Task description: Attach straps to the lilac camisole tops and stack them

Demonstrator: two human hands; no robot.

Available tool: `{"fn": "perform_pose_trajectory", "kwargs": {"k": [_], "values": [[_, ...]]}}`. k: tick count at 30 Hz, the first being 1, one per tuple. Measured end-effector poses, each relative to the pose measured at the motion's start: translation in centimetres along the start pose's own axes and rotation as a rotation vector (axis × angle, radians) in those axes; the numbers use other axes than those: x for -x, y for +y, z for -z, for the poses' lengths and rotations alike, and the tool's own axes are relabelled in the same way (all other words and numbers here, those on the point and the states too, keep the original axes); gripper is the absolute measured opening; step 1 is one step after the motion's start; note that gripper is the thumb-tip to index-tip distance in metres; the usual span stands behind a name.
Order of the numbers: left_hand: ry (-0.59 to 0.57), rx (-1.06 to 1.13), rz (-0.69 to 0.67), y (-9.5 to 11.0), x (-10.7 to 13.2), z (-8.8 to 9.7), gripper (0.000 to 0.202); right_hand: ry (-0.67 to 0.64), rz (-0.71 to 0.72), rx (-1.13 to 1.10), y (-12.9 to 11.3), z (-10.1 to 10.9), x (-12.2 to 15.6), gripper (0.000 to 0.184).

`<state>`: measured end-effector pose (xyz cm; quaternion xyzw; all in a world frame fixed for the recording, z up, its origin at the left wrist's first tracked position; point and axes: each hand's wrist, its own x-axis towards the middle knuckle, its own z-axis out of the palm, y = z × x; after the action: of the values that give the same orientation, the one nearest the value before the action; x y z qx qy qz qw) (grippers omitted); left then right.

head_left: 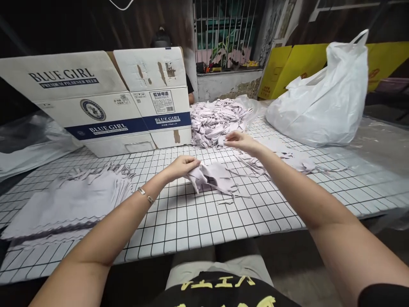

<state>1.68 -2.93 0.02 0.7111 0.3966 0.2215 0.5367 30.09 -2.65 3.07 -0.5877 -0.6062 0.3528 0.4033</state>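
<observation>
The left hand (pixel 179 166) has its fingers (pixel 193 163) pinched together on the edge of a pale cloth (pixel 221 175). The cloth lies to the right of those fingers, partly lifted and folded at the held end, with thin loose strands trailing on the gridded surface (pixel 191 234) at its far right. A bracelet (pixel 146 195) sits on the wrist behind these fingers.

The right hand (pixel 243 141) reaches farther out, its fingers curled, the tips close together at the near edge of a heap (pixel 220 117) of similar cloths. A pale bit shows at those tips; whether they grip it, I cannot tell.

Well to the left of the left fingers, and nearer the person, is a neat stack (pixel 76 194) of flat cloths. Beyond and left of the same fingers stands a white box (pixel 128 102), with a person (pixel 161 37) partly hidden behind it. To the right of the right fingers lie more cloths (pixel 284 155), and past them a full white bag (pixel 322 102), with a yellow box (pixel 281 70) farther back.
</observation>
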Motion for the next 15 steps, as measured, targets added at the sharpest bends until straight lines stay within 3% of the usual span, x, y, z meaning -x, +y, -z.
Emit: {"fn": "perform_pose_trajectory", "kwargs": {"k": [3,5,7,11,15], "values": [[0.002,0.071,-0.020,2.6,-0.7,0.1,0.035,-0.397,0.198,-0.258,-1.9,-4.8,1.2,0.044],[0.015,0.190,-0.024,4.3,-0.7,0.4,0.035,-0.507,0.202,-0.337,-3.5,-6.8,1.6,0.054],[-0.021,0.322,-0.035,5.4,-0.2,0.9,0.031,-0.559,0.132,-0.412,-4.7,-7.2,1.6,0.057],[-0.288,0.397,0.016,4.0,1.5,1.8,0.043,-0.454,-0.017,-0.463,-4.6,-4.8,0.7,0.037],[-0.269,0.411,0.032,1.8,1.9,1.8,0.030,-0.192,-0.034,-0.078,-2.7,-3.3,0.8,0.037]]}}
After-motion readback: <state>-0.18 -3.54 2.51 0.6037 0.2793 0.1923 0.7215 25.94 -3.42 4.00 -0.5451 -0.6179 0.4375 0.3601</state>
